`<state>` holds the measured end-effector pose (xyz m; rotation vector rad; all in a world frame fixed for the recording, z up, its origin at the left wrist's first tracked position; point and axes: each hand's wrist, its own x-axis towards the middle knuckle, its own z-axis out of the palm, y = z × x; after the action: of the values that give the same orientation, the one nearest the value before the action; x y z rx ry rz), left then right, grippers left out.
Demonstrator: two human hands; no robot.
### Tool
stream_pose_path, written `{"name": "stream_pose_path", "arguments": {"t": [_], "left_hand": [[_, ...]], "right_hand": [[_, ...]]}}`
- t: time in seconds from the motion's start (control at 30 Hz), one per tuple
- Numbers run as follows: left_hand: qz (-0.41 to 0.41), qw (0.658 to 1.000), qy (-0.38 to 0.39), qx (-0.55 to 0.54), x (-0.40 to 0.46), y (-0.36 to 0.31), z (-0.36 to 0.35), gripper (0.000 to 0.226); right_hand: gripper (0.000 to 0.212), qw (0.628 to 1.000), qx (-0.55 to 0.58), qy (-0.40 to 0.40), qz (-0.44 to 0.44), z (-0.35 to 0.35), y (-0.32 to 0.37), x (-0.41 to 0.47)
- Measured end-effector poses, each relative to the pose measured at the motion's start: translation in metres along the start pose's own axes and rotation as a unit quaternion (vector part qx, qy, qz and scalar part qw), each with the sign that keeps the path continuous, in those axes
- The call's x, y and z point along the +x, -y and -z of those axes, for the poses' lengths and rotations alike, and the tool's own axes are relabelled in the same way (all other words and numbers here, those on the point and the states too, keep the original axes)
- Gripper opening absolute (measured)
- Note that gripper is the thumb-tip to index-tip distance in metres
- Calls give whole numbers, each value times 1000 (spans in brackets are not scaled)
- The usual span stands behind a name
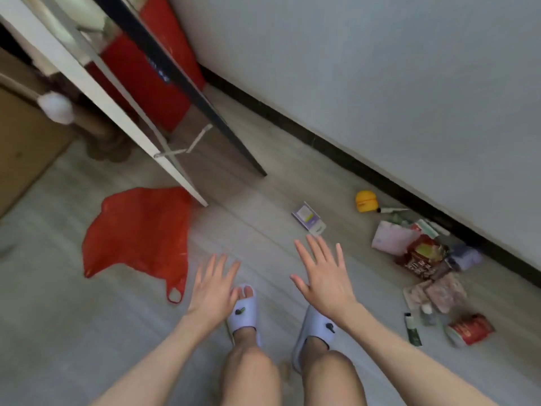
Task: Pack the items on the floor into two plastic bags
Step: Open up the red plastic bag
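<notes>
A red plastic bag [137,235] lies flat on the grey floor at the left, its handle loop toward me. My left hand [215,284] hovers to the right of the bag with straight, spread fingers and holds nothing. My right hand [322,272] is stretched out open over the floor, empty. A small purple-and-white box [308,216] lies just beyond its fingertips. Farther right, a yellow container [366,201] and a pile of packets [418,256] lie along the wall. A red packet [471,329] and a dark tube [412,329] lie nearest me.
A white frame leg [175,171] and a dark panel [222,124] reach the floor beyond the bag. A red box [152,71] stands behind them. The wall's black skirting [380,177] runs diagonally at the right. My feet in pale slippers [244,315] stand between my arms.
</notes>
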<state>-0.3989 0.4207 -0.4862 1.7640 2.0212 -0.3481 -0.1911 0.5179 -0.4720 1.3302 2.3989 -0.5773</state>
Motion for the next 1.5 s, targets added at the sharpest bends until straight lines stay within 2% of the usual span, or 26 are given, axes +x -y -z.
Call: {"name": "stream_pose_path", "arguments": {"t": [0.1,0.2,0.33,0.43,0.53,0.63,0.73,0.83,0.93,1.03,1.17,1.3,1.5], "left_hand": [[69,996,6,-48,20,25,-76,64],[83,996,-23,-31,46,59,-161,72],[179,976,-120,-33,72,110,-238,83],[269,948,-160,-48,83,144,-261,86],[326,926,-161,-97,92,166,-269,87],[348,904,-180,-170,95,171,-265,67],[270,914,-235,-192,91,158,-257,45],[176,921,-286,-197,87,141,-248,30],[101,919,-314,-216,86,120,-236,17],[43,901,-336,-272,87,89,-216,5],[-13,865,-372,-336,85,42,-167,9],[-57,838,-381,-386,74,-9,-107,8],[-62,797,-370,-474,51,-78,-18,10]], "right_hand": [[66,998,-26,2,65,-72,5,56],[77,991,-60,-3,115,-150,10,114],[75,986,-60,-4,158,-234,10,178],[68,985,-74,33,150,-271,6,206],[68,988,-77,51,121,-287,-2,212],[69,986,-104,77,110,-291,-17,205],[68,984,-117,97,95,-293,-23,195],[69,989,-74,98,86,-289,-18,193],[70,994,-9,67,90,-280,-16,181],[65,990,84,-13,116,-261,-9,154],[54,968,195,-91,132,-214,5,97],[50,924,357,-124,56,-150,9,38],[64,889,420,-183,20,-70,-1,-23]]}}
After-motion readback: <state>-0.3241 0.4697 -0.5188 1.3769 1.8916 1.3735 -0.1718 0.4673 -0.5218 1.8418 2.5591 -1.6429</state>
